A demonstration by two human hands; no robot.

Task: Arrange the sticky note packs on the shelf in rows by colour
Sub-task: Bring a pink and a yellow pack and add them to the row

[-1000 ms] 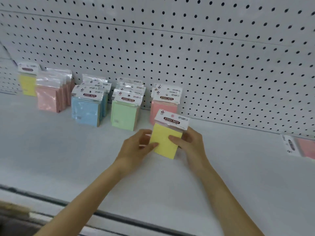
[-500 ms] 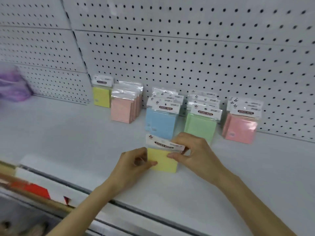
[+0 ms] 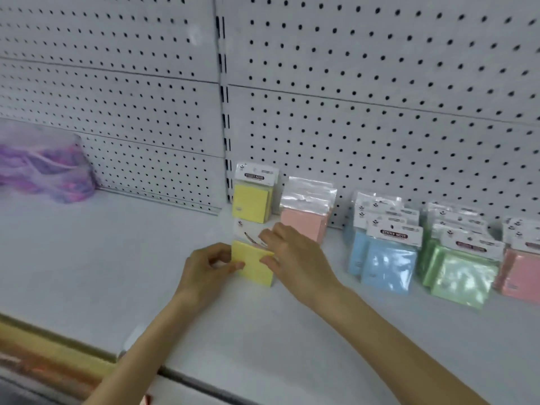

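Left hand point(image 3: 204, 268) and right hand point(image 3: 295, 255) pinched the front yellow pack point(image 3: 253, 264) by its sides, just before the rear yellow pack point(image 3: 252, 202) on the shelf point(image 3: 87, 273). The right hand hid part of its blurred header; far right of the rear yellow pack, pink packs point(image 3: 523, 276) were cut off.

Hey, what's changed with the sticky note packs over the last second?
The left hand and right hand carried the loose yellow pack leftwards along the shelf, past the blue row, to just in front of the standing yellow pack. Both still hold it. The pink row and green row stayed put.
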